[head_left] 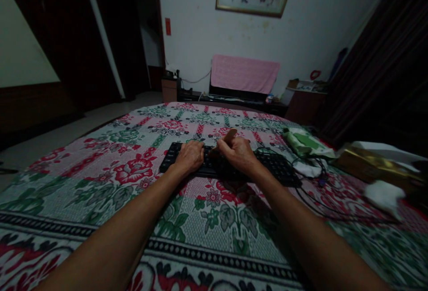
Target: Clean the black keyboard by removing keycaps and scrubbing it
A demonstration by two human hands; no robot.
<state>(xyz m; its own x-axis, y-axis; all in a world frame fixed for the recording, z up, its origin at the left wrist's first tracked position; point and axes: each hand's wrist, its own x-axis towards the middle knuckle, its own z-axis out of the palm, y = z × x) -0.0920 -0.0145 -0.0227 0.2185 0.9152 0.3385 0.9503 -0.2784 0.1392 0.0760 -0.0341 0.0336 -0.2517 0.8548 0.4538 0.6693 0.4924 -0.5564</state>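
A black keyboard (277, 168) lies across the patterned cloth in front of me. My left hand (191, 156) presses down on its left part, fingers together and bent over the keys toward the far edge. Just to the right, over the middle keys, my right hand (238, 152) is closed round a brown, wooden-looking tool (230, 135). Its rounded end sticks up above my fist, while a lower part shows by the keys at the left of the fist. The working end is mostly hidden, so its kind is unclear.
A flowered cloth (133, 170) covers the table. To the right lie a green and white tissue pack (306, 143), black cables (321, 208), a gold box (374, 164) and crumpled white tissue (384, 195). Beyond stands a low cabinet with a pink towel (245, 73) draped over a screen.
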